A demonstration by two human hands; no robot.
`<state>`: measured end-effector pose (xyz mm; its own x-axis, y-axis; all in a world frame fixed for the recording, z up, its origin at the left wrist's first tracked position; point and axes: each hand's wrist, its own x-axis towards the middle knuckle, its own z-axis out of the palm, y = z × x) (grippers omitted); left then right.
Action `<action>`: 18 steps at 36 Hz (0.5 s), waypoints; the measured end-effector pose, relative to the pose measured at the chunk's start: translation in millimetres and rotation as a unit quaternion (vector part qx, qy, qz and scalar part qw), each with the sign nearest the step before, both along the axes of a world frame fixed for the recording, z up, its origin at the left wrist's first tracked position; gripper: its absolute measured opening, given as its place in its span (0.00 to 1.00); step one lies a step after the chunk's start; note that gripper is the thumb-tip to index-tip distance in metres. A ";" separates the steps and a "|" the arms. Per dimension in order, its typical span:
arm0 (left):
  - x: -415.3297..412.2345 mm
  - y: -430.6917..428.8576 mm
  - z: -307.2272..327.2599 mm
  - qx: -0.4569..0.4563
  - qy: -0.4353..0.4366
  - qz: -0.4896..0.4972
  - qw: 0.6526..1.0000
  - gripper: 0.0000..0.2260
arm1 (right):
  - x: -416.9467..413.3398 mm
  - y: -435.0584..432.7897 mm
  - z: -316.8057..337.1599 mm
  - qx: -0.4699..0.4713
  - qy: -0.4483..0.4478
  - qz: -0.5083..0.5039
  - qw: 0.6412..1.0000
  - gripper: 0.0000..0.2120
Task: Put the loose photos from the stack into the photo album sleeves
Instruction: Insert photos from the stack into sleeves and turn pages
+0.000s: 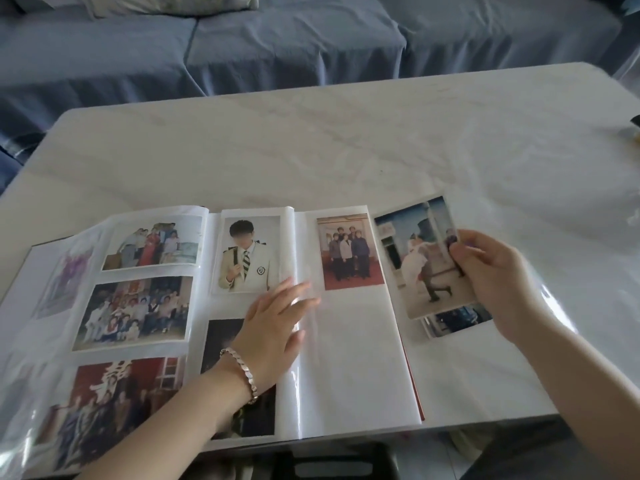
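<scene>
Loose photo (420, 261) sits raised and tilted just right of the open photo album (356, 368), partly over the small stack (457, 322) lying on the table (346, 150). Our right hand (491, 282) pinches this photo at its right edge, thumb on the front, fingers curled behind. Our left hand (277, 327) lies on the album's middle with fingers straight and slightly spread, gripping nothing, fingertips on the clear sleeve at the right page's inner edge. A group photo (349, 252) fills that page's upper sleeve. Left pages hold several photos. Bracelet (242, 372) on left wrist. Blue sofa (277, 39) beyond the table.
</scene>
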<state>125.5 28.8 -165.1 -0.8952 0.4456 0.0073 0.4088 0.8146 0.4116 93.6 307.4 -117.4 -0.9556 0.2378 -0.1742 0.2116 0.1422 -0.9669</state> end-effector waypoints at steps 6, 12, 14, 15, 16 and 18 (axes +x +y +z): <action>8.3 4.4 4.5 0.150 -0.068 0.097 0.982 0.14 | 21.4 -57.5 -17.4 -0.040 -0.057 0.084 0.994 0.12; 2.6 2.4 18.7 0.272 -0.212 0.206 0.916 0.13 | 30.4 -90.0 -31.1 -0.052 -0.082 0.097 0.991 0.12; 0.5 2.1 21.7 0.281 -0.228 0.217 0.907 0.18 | 30.3 -97.3 -31.1 -0.058 -0.078 0.095 0.991 0.12; 0.1 2.5 23.1 0.279 -0.233 0.222 0.905 0.18 | 30.1 -100.3 -31.0 -0.061 -0.074 0.096 0.991 0.12; -0.4 3.0 23.3 0.273 -0.234 0.232 0.904 0.18 | 30.0 -102.9 -30.9 -0.062 -0.072 0.099 0.991 0.12; -1.4 3.6 21.7 0.277 -0.221 0.263 0.897 0.12 | 29.9 -106.1 -30.5 -0.060 -0.070 0.115 0.989 0.12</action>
